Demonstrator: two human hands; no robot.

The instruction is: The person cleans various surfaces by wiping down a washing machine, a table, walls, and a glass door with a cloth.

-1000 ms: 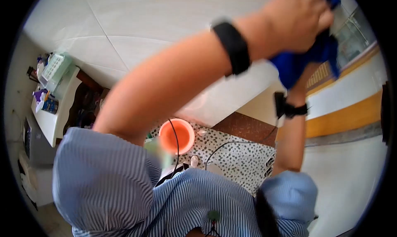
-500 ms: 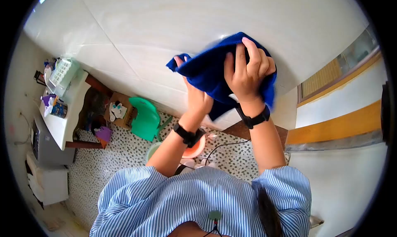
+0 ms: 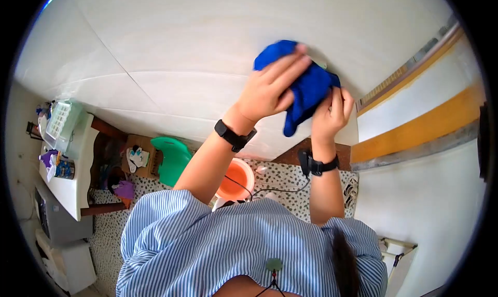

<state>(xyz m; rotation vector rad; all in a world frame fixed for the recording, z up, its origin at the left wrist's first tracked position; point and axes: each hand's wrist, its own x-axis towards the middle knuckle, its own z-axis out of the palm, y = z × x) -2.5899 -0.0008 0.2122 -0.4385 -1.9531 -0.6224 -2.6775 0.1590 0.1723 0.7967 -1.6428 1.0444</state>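
A blue cloth (image 3: 310, 89) is bunched up in front of the pale wall, held between my two hands. My left hand (image 3: 267, 92) lies over its left side, fingers long and close together, thumb at its edge; the fingertips are smeared by motion. At the lower right corner, the bent fingers of my right hand (image 3: 332, 115) grip the cloth. A small pale green patch (image 3: 320, 64) shows at the cloth's upper right edge; I cannot make out what it is. Each wrist wears a black band.
The large pale wall (image 3: 181, 43) fills the upper view. Below are an orange basin (image 3: 236, 179) with a dark cord, and a green plastic chair (image 3: 174, 159). A white table (image 3: 67, 185) at left holds a clear plastic box (image 3: 65, 123). A wooden-edged ledge (image 3: 415, 126) runs along the right.
My left hand has moved right and up across the cloth. The right hand has dropped lower to the cloth's corner. The cloth is now more bunched, and the view has shifted.
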